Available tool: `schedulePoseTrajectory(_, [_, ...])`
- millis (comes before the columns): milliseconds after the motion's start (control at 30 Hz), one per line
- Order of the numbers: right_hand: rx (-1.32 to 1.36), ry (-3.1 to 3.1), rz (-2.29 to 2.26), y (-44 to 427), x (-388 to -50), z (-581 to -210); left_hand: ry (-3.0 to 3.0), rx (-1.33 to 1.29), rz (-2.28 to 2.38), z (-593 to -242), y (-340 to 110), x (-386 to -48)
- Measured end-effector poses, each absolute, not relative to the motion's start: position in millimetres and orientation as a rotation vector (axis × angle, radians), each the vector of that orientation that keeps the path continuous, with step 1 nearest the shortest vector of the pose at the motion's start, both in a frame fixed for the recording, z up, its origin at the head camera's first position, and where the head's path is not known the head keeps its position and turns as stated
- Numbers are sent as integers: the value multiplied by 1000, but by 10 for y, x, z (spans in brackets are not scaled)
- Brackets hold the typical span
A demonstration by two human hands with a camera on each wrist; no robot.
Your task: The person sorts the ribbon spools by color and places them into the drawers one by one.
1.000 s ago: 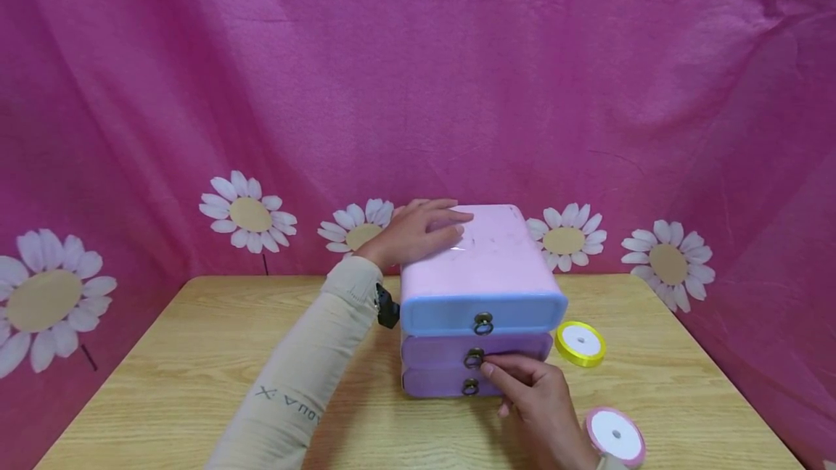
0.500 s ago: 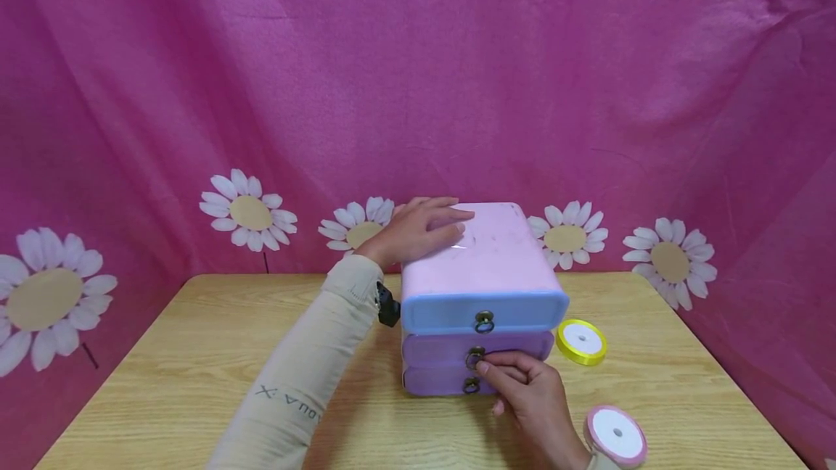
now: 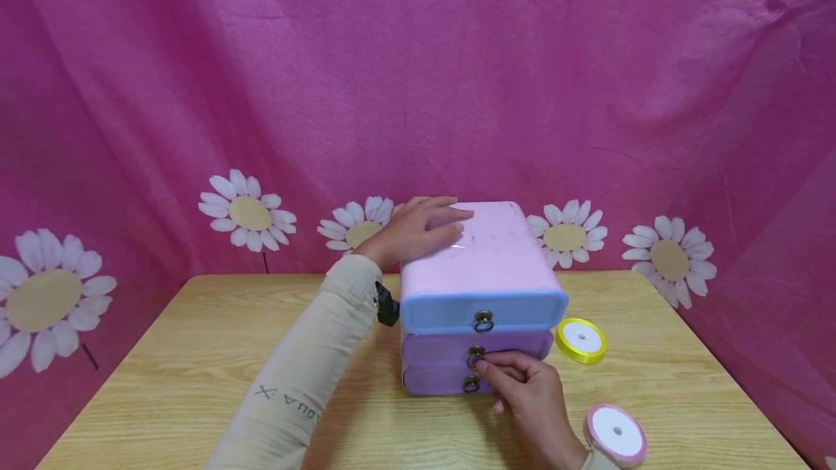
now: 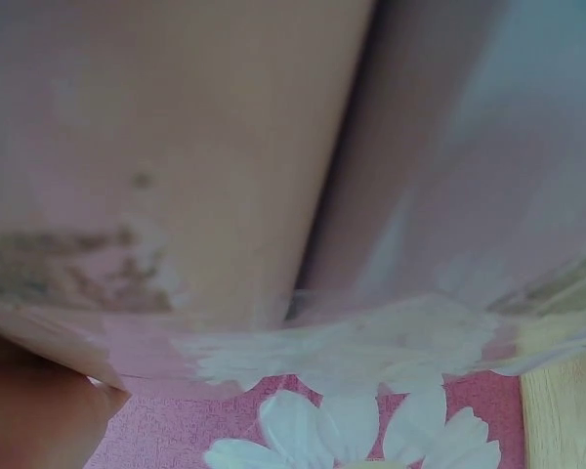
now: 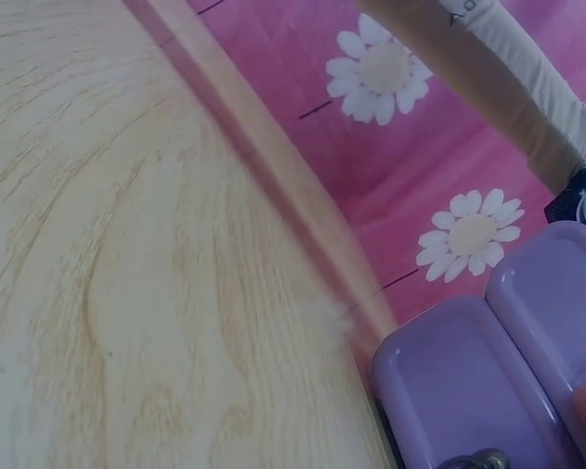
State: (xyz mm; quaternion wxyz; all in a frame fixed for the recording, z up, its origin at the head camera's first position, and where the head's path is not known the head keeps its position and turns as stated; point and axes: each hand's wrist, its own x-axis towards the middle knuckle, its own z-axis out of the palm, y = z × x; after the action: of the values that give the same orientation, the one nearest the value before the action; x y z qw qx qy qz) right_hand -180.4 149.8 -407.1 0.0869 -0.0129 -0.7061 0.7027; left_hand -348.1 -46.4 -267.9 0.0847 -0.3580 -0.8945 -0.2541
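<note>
A small three-drawer cabinet with a pink top (image 3: 496,260) stands on the table, its top drawer (image 3: 437,315) blue and the two lower ones purple. On the cabinet's top, toward its left side, rests my left hand (image 3: 421,229) with fingers extended. My right hand (image 3: 535,397) pinches the ring pull (image 3: 475,357) of the middle drawer (image 3: 431,349) between thumb and forefinger. Below it the bottom drawer (image 5: 459,381) shows its own ring pull (image 3: 471,384). All three drawer fronts stand nearly flush. The left wrist view is mostly filled by the blurred cabinet side.
Right of the cabinet lies a yellow ribbon spool (image 3: 581,340) with a white face. A pink ribbon spool (image 3: 616,434) lies closer, beside the right wrist. Behind the wooden table (image 3: 261,332) hangs a pink cloth (image 3: 418,93) printed with daisies.
The right thumb and forefinger have shifted slightly left onto the middle drawer's ring pull. The left hand stays in place on the cabinet top, and the drawers look unmoved.
</note>
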Motion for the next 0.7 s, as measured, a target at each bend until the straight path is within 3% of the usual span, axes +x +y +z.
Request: schedulePoseTrajectory(700, [-141, -2188, 2001, 1481, -1746, -4071, -2675, -1066, -763, -2674, -450, -3465])
